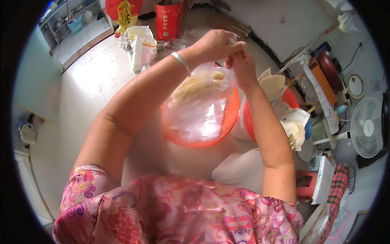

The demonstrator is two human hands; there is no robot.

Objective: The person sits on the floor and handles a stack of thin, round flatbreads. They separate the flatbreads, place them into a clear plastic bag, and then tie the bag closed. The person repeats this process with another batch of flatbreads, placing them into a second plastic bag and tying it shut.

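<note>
My left hand (215, 45), with a silver bracelet at its wrist, and my right hand (243, 65) meet at the top centre. Both grip the gathered neck of a clear plastic bag (195, 119). Pale yellow, flat-looking pieces (190, 88) lie inside the upper part of the bag; what they are cannot be told. The bag's lower part spreads over an orange plastic basin (227, 125) in front of me. The fingertips partly hide each other and the bag's neck.
A white printed bag (143, 50) and a red gift box (168, 21) stand on the floor beyond the basin. At the right are a red basket (250, 119) with papery pieces, a red stool (305, 184) and a white electric fan (367, 128).
</note>
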